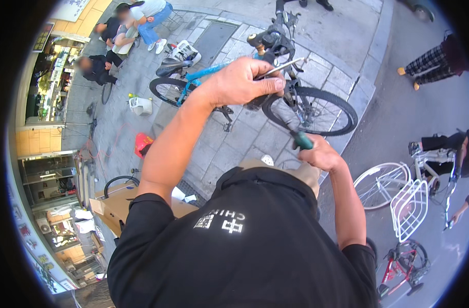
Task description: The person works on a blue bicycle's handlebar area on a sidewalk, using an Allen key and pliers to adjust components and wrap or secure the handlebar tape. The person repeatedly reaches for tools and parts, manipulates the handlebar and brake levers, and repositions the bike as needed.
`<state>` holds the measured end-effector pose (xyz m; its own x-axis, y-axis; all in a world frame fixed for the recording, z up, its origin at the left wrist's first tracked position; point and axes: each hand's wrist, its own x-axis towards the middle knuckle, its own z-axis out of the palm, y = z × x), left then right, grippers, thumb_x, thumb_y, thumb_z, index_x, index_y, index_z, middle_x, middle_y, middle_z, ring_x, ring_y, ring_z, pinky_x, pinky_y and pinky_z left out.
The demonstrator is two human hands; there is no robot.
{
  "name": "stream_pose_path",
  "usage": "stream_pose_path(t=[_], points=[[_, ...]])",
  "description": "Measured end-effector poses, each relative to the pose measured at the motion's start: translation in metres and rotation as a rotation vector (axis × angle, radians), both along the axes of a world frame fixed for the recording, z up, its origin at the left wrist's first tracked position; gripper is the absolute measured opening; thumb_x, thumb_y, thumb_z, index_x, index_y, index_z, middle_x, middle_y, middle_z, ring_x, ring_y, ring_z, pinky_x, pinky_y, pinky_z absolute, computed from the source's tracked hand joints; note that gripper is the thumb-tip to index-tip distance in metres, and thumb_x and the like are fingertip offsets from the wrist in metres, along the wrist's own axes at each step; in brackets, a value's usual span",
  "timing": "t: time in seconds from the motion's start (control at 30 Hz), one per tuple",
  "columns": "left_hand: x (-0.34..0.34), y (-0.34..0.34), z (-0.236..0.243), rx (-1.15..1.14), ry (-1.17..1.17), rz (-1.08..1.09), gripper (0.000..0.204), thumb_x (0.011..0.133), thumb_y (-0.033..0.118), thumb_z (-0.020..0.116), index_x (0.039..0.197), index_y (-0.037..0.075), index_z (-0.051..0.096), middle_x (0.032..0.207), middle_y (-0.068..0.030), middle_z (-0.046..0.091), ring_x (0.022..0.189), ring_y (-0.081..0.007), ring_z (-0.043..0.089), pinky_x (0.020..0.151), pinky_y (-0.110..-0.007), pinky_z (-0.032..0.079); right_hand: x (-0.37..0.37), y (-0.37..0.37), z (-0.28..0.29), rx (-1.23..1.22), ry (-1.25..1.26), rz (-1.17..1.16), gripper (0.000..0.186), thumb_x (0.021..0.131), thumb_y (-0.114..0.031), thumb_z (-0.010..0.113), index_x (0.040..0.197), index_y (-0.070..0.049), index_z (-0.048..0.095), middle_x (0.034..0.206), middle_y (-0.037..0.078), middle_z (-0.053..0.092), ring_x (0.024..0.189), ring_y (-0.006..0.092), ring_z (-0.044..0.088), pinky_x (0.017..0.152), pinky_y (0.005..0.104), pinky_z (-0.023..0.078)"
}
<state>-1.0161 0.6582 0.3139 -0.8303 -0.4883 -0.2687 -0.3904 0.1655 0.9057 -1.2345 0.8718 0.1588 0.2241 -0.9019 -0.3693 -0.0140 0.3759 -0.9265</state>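
My left hand [237,82] is closed in front of a blue bicycle [212,69]. From its fingers juts a thin, pale metal rod [290,65], angled up to the right; what else the fingers grip is hidden. Low to the right, my right hand [321,154] wraps round the green handle of a screwdriver [302,141]. Its shaft points up and left, toward the space below my left hand. Behind both hands stand the bicycle's dark handlebar [275,38] and front wheel [349,122]. My left forearm covers part of the frame.
An opened cardboard box [111,208] lies at left, near a red container [143,143] and a white bucket [140,106]. Several people sit at upper left. On the right, a person stands by a white bicycle with a basket [409,210]; below is a red bike [393,272].
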Motion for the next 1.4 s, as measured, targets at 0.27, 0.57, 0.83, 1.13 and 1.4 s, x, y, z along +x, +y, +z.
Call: stream_pose_path(t=[0.27, 0.57, 0.83, 1.13, 1.4], points=[[-0.006, 0.006, 0.0, 0.044, 0.052, 0.025, 0.034, 0.11, 0.023, 0.074, 0.133, -0.002, 0.07, 0.116, -0.0063, 0.08, 0.097, -0.0066, 0.065, 0.086, -0.025, 0.054, -0.005, -0.018, -0.02, 0.257, -0.082, -0.059, 0.019, 0.086, -0.015, 0.071, 0.099, -0.001, 0.066, 0.07, 0.003, 0.057, 0.051, 0.0139, 0.049, 0.046, 0.0335, 0.037], [-0.01, 0.002, 0.006, 0.127, 0.01, 0.1, 0.036, 0.107, 0.021, 0.078, 0.134, -0.002, 0.07, 0.118, -0.0092, 0.08, 0.1, -0.0076, 0.068, 0.086, -0.024, 0.055, -0.014, -0.02, -0.07, 0.56, -0.614, -0.451, 0.02, 0.086, -0.013, 0.072, 0.104, -0.004, 0.068, 0.075, 0.003, 0.062, 0.052, 0.013, 0.052, 0.047, 0.0341, 0.039], [0.0, 0.017, 0.005, 0.23, 0.006, 0.165, 0.036, 0.107, 0.019, 0.077, 0.133, -0.004, 0.068, 0.12, -0.012, 0.08, 0.104, -0.011, 0.071, 0.09, -0.027, 0.057, -0.002, -0.025, -0.038, 0.642, -0.618, -0.436, 0.021, 0.088, -0.013, 0.072, 0.103, 0.0, 0.068, 0.076, 0.007, 0.064, 0.053, 0.0159, 0.055, 0.046, 0.0345, 0.042], [-0.012, 0.014, -0.007, 0.222, 0.073, 0.241, 0.036, 0.105, 0.019, 0.08, 0.132, -0.003, 0.07, 0.111, -0.0073, 0.081, 0.09, -0.0057, 0.069, 0.071, -0.023, 0.053, -0.009, -0.025, -0.036, 0.591, -0.487, -0.198, 0.011, 0.085, -0.004, 0.072, 0.095, -0.006, 0.066, 0.071, 0.002, 0.056, 0.049, 0.0088, 0.045, 0.041, 0.0302, 0.032], [-0.03, 0.007, -0.012, 0.249, 0.068, 0.239, 0.034, 0.105, 0.02, 0.08, 0.131, -0.001, 0.071, 0.111, -0.0065, 0.081, 0.089, -0.0042, 0.068, 0.07, -0.022, 0.052, -0.016, -0.023, -0.002, 0.267, -0.045, 0.178, 0.014, 0.088, -0.011, 0.069, 0.099, -0.003, 0.066, 0.067, -0.001, 0.05, 0.051, 0.0087, 0.043, 0.044, 0.0317, 0.032]])
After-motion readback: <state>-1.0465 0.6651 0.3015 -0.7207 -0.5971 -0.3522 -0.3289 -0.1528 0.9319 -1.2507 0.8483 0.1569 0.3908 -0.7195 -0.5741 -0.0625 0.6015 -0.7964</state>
